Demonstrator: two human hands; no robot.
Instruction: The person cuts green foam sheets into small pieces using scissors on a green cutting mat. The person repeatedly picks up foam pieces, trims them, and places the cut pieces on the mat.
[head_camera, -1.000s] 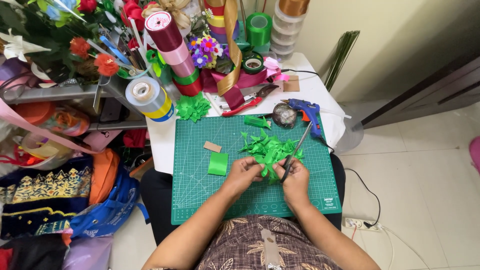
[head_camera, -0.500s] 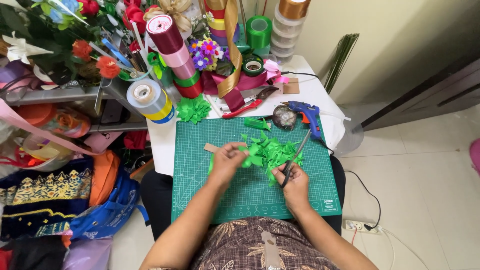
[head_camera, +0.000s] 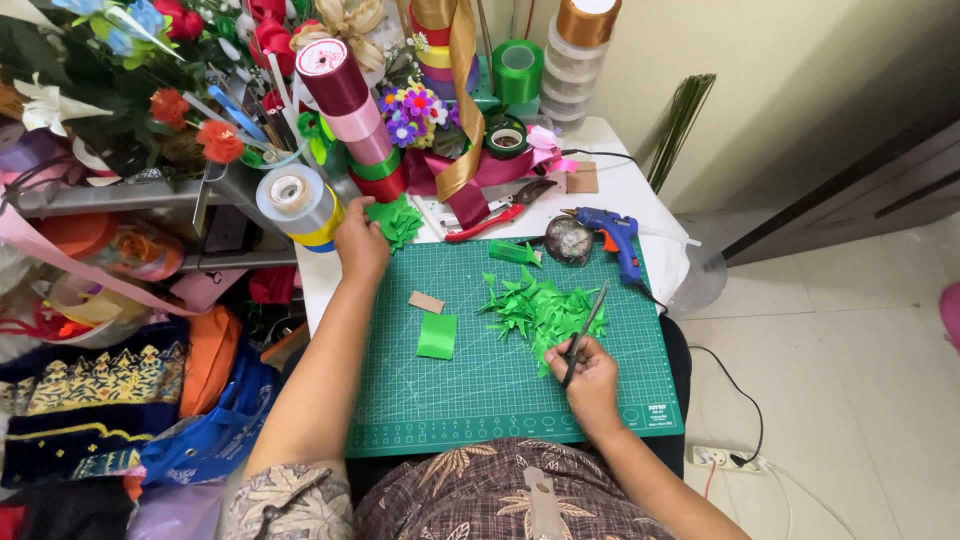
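Reaching out now, the left hand (head_camera: 360, 245) has left the heap of green scraps (head_camera: 540, 312), where it was working half a second ago, and has travelled to the far left corner of the green mat (head_camera: 480, 400). It sits right at a small cluster of green cut pieces (head_camera: 400, 220) on the white table (head_camera: 620, 185), just beside the silver roll of tape (head_camera: 295, 200). Fingers are curled downward over that spot; whether they have closed on anything I cannot tell from up here.

The right hand (head_camera: 590, 380) has hardly budged. It is wrapped around the handles of the scissors (head_camera: 583, 325) at the near right of the heap. Those scissors lie on a slanted line, handles near, tips pointing far and a touch right, toward the blue glue gun (head_camera: 615, 240). The blades look closed or nearly so.

My read: cutting is paused, and the free hand is tending to the pieces set aside at the corner. A green rectangle (head_camera: 437, 335) and a small tan card (head_camera: 426, 301) lie untouched between the two hands.
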